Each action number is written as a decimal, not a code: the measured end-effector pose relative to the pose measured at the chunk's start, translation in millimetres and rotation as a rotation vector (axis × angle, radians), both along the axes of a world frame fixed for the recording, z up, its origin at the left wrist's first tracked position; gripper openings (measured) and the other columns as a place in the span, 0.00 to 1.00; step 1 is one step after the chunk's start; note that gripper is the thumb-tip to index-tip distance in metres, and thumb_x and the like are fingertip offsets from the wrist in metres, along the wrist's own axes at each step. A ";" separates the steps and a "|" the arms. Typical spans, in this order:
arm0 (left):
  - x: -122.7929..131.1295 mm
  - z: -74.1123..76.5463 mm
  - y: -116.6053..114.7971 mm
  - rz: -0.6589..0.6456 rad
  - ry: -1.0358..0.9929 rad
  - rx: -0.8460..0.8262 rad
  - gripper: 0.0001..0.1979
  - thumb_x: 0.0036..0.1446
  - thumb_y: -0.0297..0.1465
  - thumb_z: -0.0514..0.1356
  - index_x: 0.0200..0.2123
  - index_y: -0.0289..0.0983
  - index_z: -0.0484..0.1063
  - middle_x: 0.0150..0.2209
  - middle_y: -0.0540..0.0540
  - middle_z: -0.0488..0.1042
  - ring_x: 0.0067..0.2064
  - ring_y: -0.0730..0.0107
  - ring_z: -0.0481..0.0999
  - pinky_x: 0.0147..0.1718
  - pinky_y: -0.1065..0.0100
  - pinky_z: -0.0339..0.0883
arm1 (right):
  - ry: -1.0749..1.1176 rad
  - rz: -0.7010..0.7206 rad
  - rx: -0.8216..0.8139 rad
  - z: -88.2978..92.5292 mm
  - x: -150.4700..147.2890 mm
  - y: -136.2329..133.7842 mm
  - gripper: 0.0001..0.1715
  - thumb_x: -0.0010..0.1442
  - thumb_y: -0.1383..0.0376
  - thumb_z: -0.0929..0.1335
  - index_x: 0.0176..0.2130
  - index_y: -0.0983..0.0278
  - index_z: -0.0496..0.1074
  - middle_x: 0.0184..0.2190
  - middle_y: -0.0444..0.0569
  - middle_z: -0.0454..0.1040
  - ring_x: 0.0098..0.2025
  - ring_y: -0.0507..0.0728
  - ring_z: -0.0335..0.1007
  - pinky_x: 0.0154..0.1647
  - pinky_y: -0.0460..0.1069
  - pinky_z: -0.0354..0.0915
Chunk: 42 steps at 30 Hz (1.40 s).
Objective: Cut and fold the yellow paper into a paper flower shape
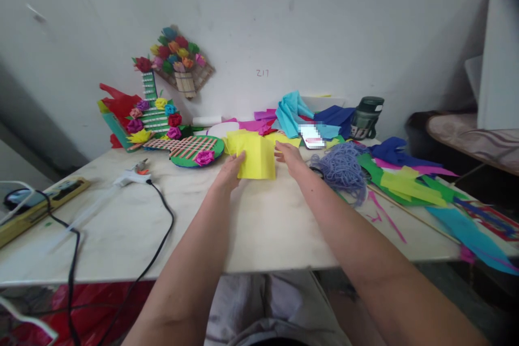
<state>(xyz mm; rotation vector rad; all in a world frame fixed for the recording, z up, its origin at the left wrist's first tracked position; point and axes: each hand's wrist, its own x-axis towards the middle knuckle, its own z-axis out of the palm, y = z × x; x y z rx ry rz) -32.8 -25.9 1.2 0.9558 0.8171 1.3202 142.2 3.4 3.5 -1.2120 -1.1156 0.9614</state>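
Observation:
A creased yellow paper sheet [258, 158] stands partly upright above the white table [279, 227]. My left hand [232, 171] grips its left edge, thumb over the front. Close to the sheet's right edge is my right hand [288, 157], its fingers spread and holding nothing. More yellow paper [286, 139] lies behind the sheet. A phone [312, 136] rests beyond my right hand, and a ball of purple yarn [340, 167] sits beside my right forearm.
Guitar-shaped flower crafts [194, 150] stand at the back left. A glue gun [132, 175] and power strip [44, 205] with black cables lie left. Green [405, 189] and blue paper, a thin stick [409, 211] and a dark bottle [367, 118] are on the right.

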 end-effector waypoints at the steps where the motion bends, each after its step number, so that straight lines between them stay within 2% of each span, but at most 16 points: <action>1: 0.3 -0.1 0.6 0.020 -0.008 -0.003 0.10 0.49 0.32 0.59 0.36 0.34 0.69 0.37 0.40 0.75 0.42 0.62 0.73 0.41 0.62 0.67 | -0.047 -0.034 0.021 0.0 -1.1 -0.5 0.20 0.48 0.55 0.65 0.38 0.65 0.69 0.39 0.50 0.71 0.38 0.54 0.68 0.37 0.48 0.63; 3: 0.8 -0.8 2.0 0.057 -0.013 -0.011 0.10 0.50 0.32 0.58 0.36 0.35 0.69 0.37 0.41 0.74 0.43 0.62 0.73 0.42 0.62 0.66 | -0.186 -0.143 0.094 0.5 -4.0 -1.2 0.17 0.47 0.57 0.65 0.35 0.64 0.70 0.38 0.49 0.72 0.41 0.54 0.67 0.40 0.48 0.62; 5: 1.3 -2.0 3.3 0.074 -0.013 -0.005 0.10 0.50 0.32 0.58 0.36 0.35 0.69 0.37 0.41 0.74 0.43 0.62 0.73 0.42 0.62 0.66 | -0.302 -0.186 0.145 1.4 -7.9 -2.3 0.15 0.48 0.57 0.65 0.33 0.63 0.71 0.36 0.47 0.72 0.40 0.54 0.66 0.41 0.49 0.61; 11: 2.2 -6.2 4.4 0.015 -0.047 0.073 0.13 0.49 0.33 0.59 0.39 0.35 0.68 0.38 0.41 0.74 0.43 0.62 0.72 0.42 0.62 0.66 | -0.360 0.046 0.072 4.3 -21.7 -12.8 0.22 0.50 0.48 0.62 0.29 0.64 0.71 0.29 0.49 0.74 0.33 0.54 0.69 0.33 0.47 0.63; 14: 1.7 -8.1 5.6 -0.019 -0.041 0.079 0.15 0.47 0.34 0.60 0.40 0.35 0.69 0.37 0.41 0.74 0.42 0.62 0.73 0.42 0.62 0.66 | -0.294 0.151 0.007 8.2 -26.6 -21.1 0.24 0.50 0.48 0.62 0.29 0.65 0.70 0.29 0.51 0.74 0.29 0.53 0.70 0.27 0.46 0.62; 21: 2.2 -9.0 4.3 -0.076 -0.030 0.088 0.16 0.46 0.35 0.61 0.39 0.34 0.69 0.36 0.40 0.75 0.40 0.61 0.74 0.40 0.62 0.67 | -0.057 0.275 -0.030 10.9 -35.2 -30.7 0.18 0.47 0.53 0.68 0.27 0.67 0.69 0.26 0.50 0.73 0.25 0.52 0.68 0.21 0.44 0.62; 24: 5.1 -7.3 0.6 -0.100 -0.023 0.082 0.16 0.47 0.34 0.61 0.39 0.33 0.69 0.35 0.39 0.75 0.39 0.61 0.74 0.40 0.62 0.67 | 0.010 0.282 -0.041 8.3 -37.7 -30.1 0.13 0.49 0.58 0.68 0.27 0.67 0.69 0.24 0.48 0.73 0.23 0.51 0.67 0.21 0.45 0.63; 28: 9.8 -5.2 -2.4 -0.059 -0.031 0.083 0.17 0.47 0.33 0.60 0.41 0.32 0.68 0.34 0.40 0.75 0.39 0.61 0.74 0.39 0.63 0.67 | 0.057 0.263 -0.068 7.7 -39.7 -30.8 0.08 0.52 0.64 0.65 0.29 0.67 0.70 0.24 0.47 0.73 0.22 0.51 0.66 0.21 0.45 0.63; 32: 12.4 -5.6 -0.9 -0.009 -0.016 0.096 0.16 0.46 0.33 0.61 0.40 0.33 0.68 0.34 0.41 0.75 0.39 0.61 0.74 0.39 0.63 0.67 | 0.082 0.262 -0.059 8.5 -41.0 -32.9 0.08 0.53 0.68 0.62 0.30 0.68 0.70 0.24 0.47 0.73 0.22 0.50 0.66 0.22 0.45 0.63; 35: 12.1 -6.8 1.1 0.023 0.023 0.110 0.17 0.43 0.33 0.62 0.38 0.32 0.70 0.33 0.41 0.76 0.39 0.60 0.74 0.39 0.62 0.67 | 0.127 0.260 -0.037 7.3 -41.3 -32.6 0.09 0.52 0.69 0.62 0.31 0.68 0.70 0.24 0.46 0.73 0.23 0.50 0.67 0.24 0.45 0.63; 42: 9.9 -6.2 0.0 0.000 0.008 0.100 0.19 0.39 0.35 0.65 0.35 0.31 0.70 0.32 0.40 0.76 0.40 0.58 0.74 0.40 0.61 0.67 | 0.215 0.292 -0.019 4.7 -42.8 -30.4 0.09 0.52 0.66 0.63 0.34 0.68 0.70 0.26 0.47 0.74 0.26 0.51 0.68 0.27 0.46 0.64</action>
